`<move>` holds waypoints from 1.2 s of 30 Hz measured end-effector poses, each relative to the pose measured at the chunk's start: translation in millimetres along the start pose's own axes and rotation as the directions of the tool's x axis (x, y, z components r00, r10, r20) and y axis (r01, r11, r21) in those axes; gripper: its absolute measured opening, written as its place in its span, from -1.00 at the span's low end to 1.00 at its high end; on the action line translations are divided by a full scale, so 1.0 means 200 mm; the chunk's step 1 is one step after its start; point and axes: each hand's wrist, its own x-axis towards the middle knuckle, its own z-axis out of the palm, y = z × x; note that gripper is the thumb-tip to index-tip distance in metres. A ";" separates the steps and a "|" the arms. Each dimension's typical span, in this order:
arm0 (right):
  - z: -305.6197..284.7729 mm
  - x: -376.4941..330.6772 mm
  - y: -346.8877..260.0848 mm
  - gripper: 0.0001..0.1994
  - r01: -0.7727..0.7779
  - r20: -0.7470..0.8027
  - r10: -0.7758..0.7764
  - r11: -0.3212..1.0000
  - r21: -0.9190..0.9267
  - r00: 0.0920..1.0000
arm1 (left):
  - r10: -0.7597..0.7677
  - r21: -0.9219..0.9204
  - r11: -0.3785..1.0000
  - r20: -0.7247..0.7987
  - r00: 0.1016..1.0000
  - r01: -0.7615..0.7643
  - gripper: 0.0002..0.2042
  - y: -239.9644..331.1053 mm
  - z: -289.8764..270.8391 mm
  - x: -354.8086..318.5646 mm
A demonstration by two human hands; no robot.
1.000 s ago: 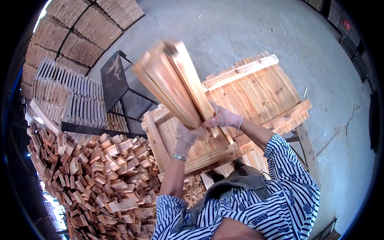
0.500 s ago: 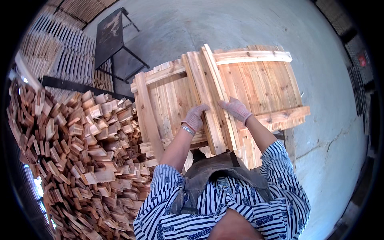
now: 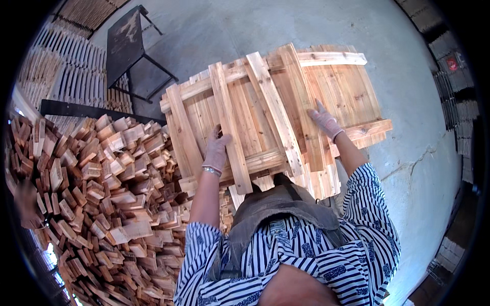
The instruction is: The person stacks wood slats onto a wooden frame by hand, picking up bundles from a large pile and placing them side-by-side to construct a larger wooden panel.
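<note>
Wooden panels point(image 3: 275, 107), nailed up from pale slats and cross battens, lie stacked flat in front of the person, over the grey concrete floor point(image 3: 245, 30). The top panel point(image 3: 229, 122) sits askew on the ones below, its battens running toward the person. Left of the stack, a big heap of short wood offcuts point(image 3: 97, 204) fills the lower left side. Behind the heap stands a dark metal frame table point(image 3: 127, 46), with rows of stacked slats point(image 3: 56, 81) beyond it. The person wears a blue and white striped shirt point(image 3: 352, 255) under a grey apron. The gloved left hand point(image 3: 217, 148) is closed around 1 batten of the top panel. The gloved right hand point(image 3: 324, 120) lies open and flat on the boards, gripping nothing.
</note>
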 end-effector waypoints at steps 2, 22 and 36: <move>0.03 -0.04 -0.08 -0.09 0.042 -0.128 -0.066 0.984 -0.176 0.990 | 0.071 0.402 0.916 -0.151 0.986 -0.005 -0.28 -0.01 0.06 0.04; 1.05 -0.20 -1.06 0.09 0.107 0.034 -0.116 0.975 0.192 0.993 | 0.164 0.805 0.555 -0.355 0.920 0.211 0.13 0.04 -0.65 0.11; 0.98 -0.27 -1.30 -0.10 0.414 -0.097 -0.429 0.899 -0.144 0.898 | 0.178 0.537 0.844 -0.277 0.944 -0.001 -0.27 0.13 -0.75 0.04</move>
